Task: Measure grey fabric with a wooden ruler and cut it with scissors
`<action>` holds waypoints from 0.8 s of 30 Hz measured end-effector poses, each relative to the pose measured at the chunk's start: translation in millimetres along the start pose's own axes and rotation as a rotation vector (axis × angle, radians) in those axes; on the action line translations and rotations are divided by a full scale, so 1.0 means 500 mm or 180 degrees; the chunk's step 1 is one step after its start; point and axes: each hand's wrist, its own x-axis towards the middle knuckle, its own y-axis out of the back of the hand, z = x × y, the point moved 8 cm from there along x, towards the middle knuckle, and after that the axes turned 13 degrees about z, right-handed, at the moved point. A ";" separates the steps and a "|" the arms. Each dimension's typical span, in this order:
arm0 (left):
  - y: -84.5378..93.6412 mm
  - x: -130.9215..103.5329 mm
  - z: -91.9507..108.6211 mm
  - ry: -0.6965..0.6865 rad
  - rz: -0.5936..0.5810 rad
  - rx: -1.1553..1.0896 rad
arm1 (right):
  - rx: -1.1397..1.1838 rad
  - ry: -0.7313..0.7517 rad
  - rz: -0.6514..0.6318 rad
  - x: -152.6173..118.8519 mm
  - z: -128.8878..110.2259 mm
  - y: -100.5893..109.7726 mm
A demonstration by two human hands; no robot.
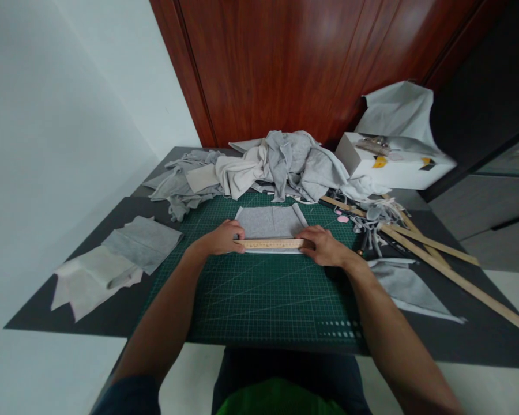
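A short wooden ruler (pixel 270 244) lies level across the lower part of a grey piece of fabric (pixel 268 222). My left hand (pixel 224 237) grips the ruler's left end, its fingers closed over it. At the other end my right hand (pixel 322 245) is closed on the ruler too, thumb low and fingers on top. The fabric is flat on a green cutting mat (pixel 259 294), with slanted sides and a paler strip along its near edge below the ruler. Its near corners are partly hidden by my hands.
Heaped grey and cream fabric (pixel 285 161) lines the back of the table. Cut cloth pieces (pixel 142 242) lie at left, another grey piece (pixel 415 288) at right. Long wooden rulers (pixel 458 282) cross beside tangled scraps (pixel 376 216). A white box (pixel 398 167) stands at back right.
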 end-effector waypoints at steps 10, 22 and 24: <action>0.007 -0.012 0.028 0.0056 0.0185 0.0360 | -0.0094 -0.0238 -0.0303 -0.035 0.063 0.040; -0.021 0.002 0.105 -0.0263 0.0302 -0.0130 | -0.0405 -0.0570 -0.0215 -0.029 0.064 0.043; -0.023 0.004 0.111 -0.0310 0.0295 -0.0073 | -0.0468 -0.0583 -0.0191 -0.027 0.063 0.038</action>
